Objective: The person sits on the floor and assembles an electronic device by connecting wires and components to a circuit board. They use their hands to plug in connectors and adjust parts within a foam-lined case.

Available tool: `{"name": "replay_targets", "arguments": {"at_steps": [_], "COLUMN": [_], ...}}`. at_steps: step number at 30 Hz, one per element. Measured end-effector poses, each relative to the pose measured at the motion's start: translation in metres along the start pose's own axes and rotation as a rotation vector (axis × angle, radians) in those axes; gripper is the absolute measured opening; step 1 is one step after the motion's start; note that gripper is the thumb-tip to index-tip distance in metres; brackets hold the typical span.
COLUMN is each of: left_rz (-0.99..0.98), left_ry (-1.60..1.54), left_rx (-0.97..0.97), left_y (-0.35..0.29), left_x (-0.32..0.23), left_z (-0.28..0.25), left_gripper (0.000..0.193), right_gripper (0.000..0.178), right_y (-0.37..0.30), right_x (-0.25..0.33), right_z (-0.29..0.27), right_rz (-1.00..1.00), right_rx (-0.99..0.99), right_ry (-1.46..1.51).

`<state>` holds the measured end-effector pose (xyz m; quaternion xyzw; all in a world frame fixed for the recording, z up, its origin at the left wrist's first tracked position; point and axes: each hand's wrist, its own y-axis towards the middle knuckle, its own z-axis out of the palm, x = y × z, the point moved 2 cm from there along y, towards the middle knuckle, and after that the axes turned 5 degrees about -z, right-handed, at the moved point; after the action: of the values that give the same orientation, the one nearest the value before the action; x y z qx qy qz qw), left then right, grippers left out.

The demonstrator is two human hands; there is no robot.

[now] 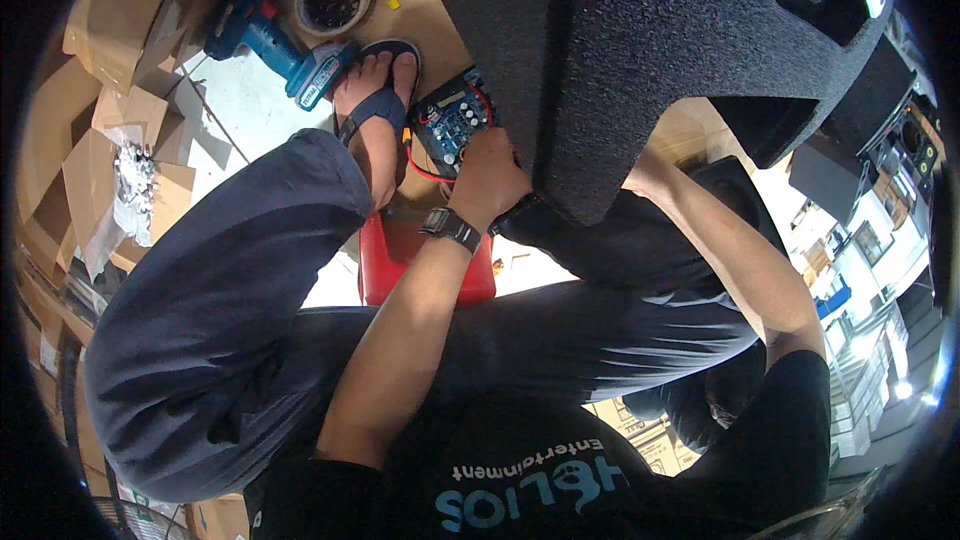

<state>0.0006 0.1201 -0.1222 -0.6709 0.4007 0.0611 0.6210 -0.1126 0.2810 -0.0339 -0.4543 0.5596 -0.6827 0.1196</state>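
A large black textured speaker cabinet (640,50) stands tilted in front of me, leaning over my lap. My left hand (490,175), with a watch on the wrist, is at the cabinet's lower left edge. Its fingers look curled beside a blue circuit board (455,125), and their tips are hidden. The board carries several small components, and a red wire (428,175) loops from it near my hand. My right hand (648,178) reaches under the cabinet's right side, by the cut-out, with its fingers out of sight behind the cabinet.
A teal cordless drill (265,40) lies at the upper left near my sandalled foot (375,105). Beside it sits a round tub (333,2) of small dark parts. A red stool (400,260) is below my left arm. Open cardboard boxes (140,130) line the left.
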Motion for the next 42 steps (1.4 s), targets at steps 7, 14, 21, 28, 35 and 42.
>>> {"name": "replay_targets", "arguments": {"at_steps": [7, 14, 21, 28, 35, 42], "left_rz": [0.092, 0.133, 0.152, 0.188, 0.196, 0.259], "left_ry": [0.015, -0.051, -0.150, -0.142, -0.254, -0.300], "left_rx": [-0.007, -0.017, 0.047, 0.026, 0.059, 0.070], "left_y": [-0.001, -0.002, -0.003, -0.004, -0.003, -0.003], "left_x": [-0.001, -0.006, -0.006, -0.010, -0.010, -0.011], "left_z": [-0.003, -0.009, -0.011, -0.015, -0.019, -0.021], "left_gripper": [0.027, 0.022, 0.013, 0.012, 0.025, 0.029], "right_gripper": [0.014, 0.007, 0.017, 0.030, 0.031, 0.032], "right_y": [0.002, 0.005, -0.004, -0.008, 0.004, -0.005], "right_x": [0.001, 0.015, 0.027, 0.009, -0.019, -0.013], "right_z": [0.003, 0.004, 0.000, -0.002, -0.008, -0.009], "right_rz": [0.118, -0.180, -0.621, -0.812, -0.857, -0.800], "right_rx": [-0.035, 0.070, 0.084, 0.036, 0.166, 0.108], "right_ry": [0.001, -0.468, -0.725, -0.639, -0.467, -0.463]}}
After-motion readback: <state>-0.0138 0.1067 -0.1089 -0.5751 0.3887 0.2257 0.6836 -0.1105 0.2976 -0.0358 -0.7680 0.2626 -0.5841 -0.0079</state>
